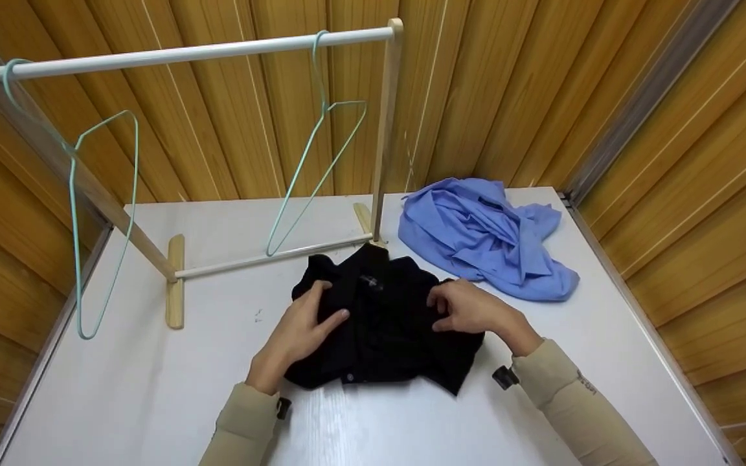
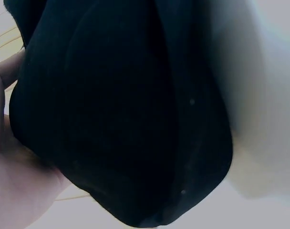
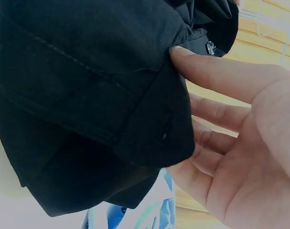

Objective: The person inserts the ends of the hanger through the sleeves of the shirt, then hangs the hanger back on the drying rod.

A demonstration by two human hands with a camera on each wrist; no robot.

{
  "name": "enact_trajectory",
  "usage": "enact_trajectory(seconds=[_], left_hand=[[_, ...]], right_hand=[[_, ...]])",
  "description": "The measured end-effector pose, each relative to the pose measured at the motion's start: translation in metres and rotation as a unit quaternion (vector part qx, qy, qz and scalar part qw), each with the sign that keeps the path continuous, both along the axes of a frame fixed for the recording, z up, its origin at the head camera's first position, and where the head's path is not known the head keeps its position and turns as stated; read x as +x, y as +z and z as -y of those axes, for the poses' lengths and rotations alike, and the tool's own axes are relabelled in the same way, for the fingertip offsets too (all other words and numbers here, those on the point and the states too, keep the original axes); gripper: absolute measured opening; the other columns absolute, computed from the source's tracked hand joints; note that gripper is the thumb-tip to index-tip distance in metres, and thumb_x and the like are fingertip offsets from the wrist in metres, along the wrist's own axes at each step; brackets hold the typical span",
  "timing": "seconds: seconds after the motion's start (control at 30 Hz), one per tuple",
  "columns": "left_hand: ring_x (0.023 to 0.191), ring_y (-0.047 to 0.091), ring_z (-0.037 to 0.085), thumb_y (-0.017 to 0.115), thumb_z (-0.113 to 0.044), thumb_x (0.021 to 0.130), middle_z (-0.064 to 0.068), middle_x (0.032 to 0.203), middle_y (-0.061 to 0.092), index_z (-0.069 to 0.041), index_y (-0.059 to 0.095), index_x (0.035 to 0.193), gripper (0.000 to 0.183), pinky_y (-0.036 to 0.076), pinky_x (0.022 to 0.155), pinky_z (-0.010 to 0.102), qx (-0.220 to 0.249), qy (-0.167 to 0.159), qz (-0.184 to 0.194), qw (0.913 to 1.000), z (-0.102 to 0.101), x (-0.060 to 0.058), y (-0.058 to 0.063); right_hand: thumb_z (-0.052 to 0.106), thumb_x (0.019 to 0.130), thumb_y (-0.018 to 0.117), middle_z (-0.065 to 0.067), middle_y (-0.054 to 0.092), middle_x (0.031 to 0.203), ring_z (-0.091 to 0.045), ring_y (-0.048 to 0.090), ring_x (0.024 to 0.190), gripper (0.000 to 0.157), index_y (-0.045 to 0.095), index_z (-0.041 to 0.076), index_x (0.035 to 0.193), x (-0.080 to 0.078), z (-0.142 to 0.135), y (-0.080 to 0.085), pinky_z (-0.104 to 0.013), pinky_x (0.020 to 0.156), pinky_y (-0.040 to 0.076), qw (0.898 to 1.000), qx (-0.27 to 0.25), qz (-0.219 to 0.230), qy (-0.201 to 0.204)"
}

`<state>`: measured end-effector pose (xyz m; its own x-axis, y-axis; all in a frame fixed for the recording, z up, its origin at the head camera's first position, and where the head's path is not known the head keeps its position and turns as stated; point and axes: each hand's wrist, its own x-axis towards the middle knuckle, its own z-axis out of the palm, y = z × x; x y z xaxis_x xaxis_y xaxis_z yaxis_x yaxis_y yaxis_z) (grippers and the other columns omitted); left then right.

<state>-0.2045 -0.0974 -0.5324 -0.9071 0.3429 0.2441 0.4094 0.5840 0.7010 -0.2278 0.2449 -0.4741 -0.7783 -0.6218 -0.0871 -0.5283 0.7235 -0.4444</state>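
A black shirt (image 1: 386,343) with a collar, a small neck label and a button is bunched above the white table in front of me. My left hand (image 1: 298,330) grips its left side; in the left wrist view the dark cloth (image 2: 121,109) hides most of the fingers. The right hand (image 1: 470,307) pinches the shirt's right side. In the right wrist view, the thumb (image 3: 202,64) lies on the cloth, with the other fingers partly behind its edge.
A rack with a white rail (image 1: 204,53) stands behind on the white table (image 1: 217,388). Two mint-green wire hangers, one left (image 1: 75,239) and one right (image 1: 302,168), hang from it. A crumpled blue garment (image 1: 476,233) lies at the back right. Wood-patterned walls (image 1: 476,77) surround the table.
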Motion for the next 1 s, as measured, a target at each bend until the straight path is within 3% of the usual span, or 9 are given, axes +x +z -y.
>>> enact_trajectory(seconds=[0.13, 0.27, 0.5, 0.77, 0.87, 1.0], left_hand=[[0.135, 0.050, 0.035, 0.064, -0.046, 0.102, 0.018, 0.150, 0.050, -0.005, 0.039, 0.154, 0.071, 0.041, 0.109, 0.051, -0.011, -0.007, 0.008, 0.9999, 0.001, 0.000, 0.000], [0.127, 0.055, 0.035, 0.065, -0.042, 0.102, 0.017, 0.143, 0.053, -0.007, 0.044, 0.154, 0.066, 0.045, 0.105, 0.052, -0.017, -0.015, -0.010, 0.9997, 0.003, 0.001, -0.001], [0.114, 0.058, 0.032, 0.071, -0.032, 0.099, 0.013, 0.127, 0.057, -0.001, 0.063, 0.134, 0.047, 0.048, 0.098, 0.049, -0.003, -0.017, -0.059, 0.9981, 0.004, -0.002, -0.001], [0.102, 0.063, 0.022, 0.071, -0.022, 0.099, 0.003, 0.109, 0.064, -0.005, 0.073, 0.111, 0.021, 0.052, 0.089, 0.041, 0.031, -0.009, -0.123, 0.9919, 0.002, -0.005, 0.006], [0.099, 0.065, 0.019, 0.072, -0.019, 0.098, 0.002, 0.106, 0.065, -0.005, 0.073, 0.108, 0.017, 0.054, 0.086, 0.037, 0.052, 0.000, -0.146, 0.9879, 0.001, -0.005, 0.008], [0.096, 0.067, 0.019, 0.074, -0.013, 0.096, 0.003, 0.104, 0.067, -0.004, 0.073, 0.106, 0.014, 0.056, 0.083, 0.035, 0.092, 0.006, -0.182, 0.9791, -0.001, -0.006, 0.012]], right_hand=[[0.010, 0.080, 0.085, 0.003, 0.059, 0.076, -0.011, 0.056, 0.071, 0.024, 0.066, 0.006, 0.094, -0.002, 0.000, -0.006, -0.034, 0.068, 0.049, 1.000, -0.018, -0.012, 0.000], [0.004, 0.078, 0.078, 0.005, 0.055, 0.073, -0.009, 0.051, 0.067, 0.022, 0.059, 0.008, 0.086, -0.003, 0.001, -0.009, -0.031, 0.064, 0.046, 0.998, -0.055, -0.034, -0.005], [0.000, 0.077, 0.073, 0.004, 0.052, 0.076, -0.011, 0.049, 0.067, 0.021, 0.056, 0.009, 0.083, -0.003, 0.003, -0.008, -0.031, 0.063, 0.043, 0.990, -0.108, -0.089, -0.027], [-0.007, 0.073, 0.068, 0.000, 0.054, 0.080, -0.009, 0.048, 0.058, 0.023, 0.058, 0.007, 0.088, -0.001, 0.005, -0.002, -0.029, 0.053, 0.042, 0.970, -0.178, -0.149, -0.078], [-0.008, 0.073, 0.066, 0.000, 0.054, 0.080, -0.007, 0.046, 0.054, 0.024, 0.058, 0.007, 0.090, -0.001, 0.004, 0.000, -0.027, 0.050, 0.041, 0.966, -0.194, -0.149, -0.087], [-0.007, 0.076, 0.064, 0.001, 0.056, 0.079, -0.005, 0.044, 0.051, 0.025, 0.056, 0.008, 0.094, 0.000, 0.003, 0.001, -0.026, 0.048, 0.038, 0.967, -0.211, -0.110, -0.090]])
